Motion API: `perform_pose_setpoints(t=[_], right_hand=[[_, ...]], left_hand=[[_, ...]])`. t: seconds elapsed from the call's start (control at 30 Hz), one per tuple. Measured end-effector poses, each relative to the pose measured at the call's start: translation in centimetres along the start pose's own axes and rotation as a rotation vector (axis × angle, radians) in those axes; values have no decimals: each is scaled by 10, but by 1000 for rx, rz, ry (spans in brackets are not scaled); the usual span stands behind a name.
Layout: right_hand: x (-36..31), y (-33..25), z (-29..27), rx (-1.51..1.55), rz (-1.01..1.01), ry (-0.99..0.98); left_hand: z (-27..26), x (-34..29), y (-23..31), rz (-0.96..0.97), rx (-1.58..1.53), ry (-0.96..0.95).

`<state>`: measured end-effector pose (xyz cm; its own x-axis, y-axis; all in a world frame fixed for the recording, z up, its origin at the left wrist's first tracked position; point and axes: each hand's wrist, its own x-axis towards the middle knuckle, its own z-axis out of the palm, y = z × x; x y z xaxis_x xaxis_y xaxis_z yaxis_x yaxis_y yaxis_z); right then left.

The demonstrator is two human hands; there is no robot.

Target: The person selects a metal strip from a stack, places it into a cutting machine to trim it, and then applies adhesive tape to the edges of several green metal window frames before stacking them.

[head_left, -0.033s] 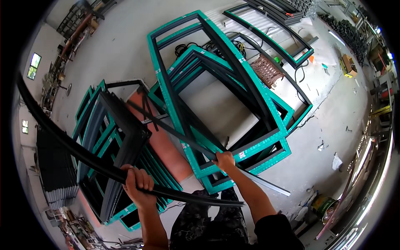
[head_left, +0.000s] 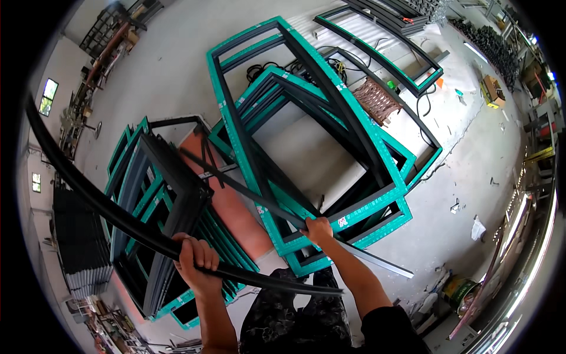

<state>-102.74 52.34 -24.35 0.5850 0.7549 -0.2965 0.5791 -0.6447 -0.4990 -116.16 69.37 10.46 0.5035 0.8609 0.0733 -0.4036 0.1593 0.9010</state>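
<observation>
My left hand [head_left: 196, 259] is closed around a long black strip [head_left: 112, 209], which curves in the fisheye view from the upper left down across my legs. Its right end hangs free in front of my thighs. Closed as well, my right hand [head_left: 318, 230] grips a thin straight metal bar [head_left: 377, 261], dark on its upper-left stretch and silvery at the lower right. That bar crosses the near corner of a big rectangular frame [head_left: 236, 133] wrapped in green film. Under this frame lie several more dark, green-filmed frames, stacked askew.
Left of me leans a group of dark frames [head_left: 171, 194] beside an orange-red board [head_left: 230, 206]. Farther right are a brown woven piece [head_left: 376, 101], another green-edged frame [head_left: 433, 79] and a cardboard box [head_left: 492, 92]. Shelving and stored goods line the right side.
</observation>
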Motion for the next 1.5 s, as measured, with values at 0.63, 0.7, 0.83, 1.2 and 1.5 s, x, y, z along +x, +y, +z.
perform_pose_setpoints(t=[0.63,0.7,0.83,1.2,1.5], right_hand=[[-159,164,-39,-150,157,-296],[-157,161,-42,-104,168,-344],[-142,139,-55,68,317,-281],[62,22,-116,460,177,127],[114,-1,-48,458,303,54]], left_hand=[[6,133,-163,-547,-16,94],[6,157,-176,-543,100,101],[-19,196,-202,-519,250,128],[-73,290,-311,-434,600,343],[-121,347,-374,-220,1289,334]])
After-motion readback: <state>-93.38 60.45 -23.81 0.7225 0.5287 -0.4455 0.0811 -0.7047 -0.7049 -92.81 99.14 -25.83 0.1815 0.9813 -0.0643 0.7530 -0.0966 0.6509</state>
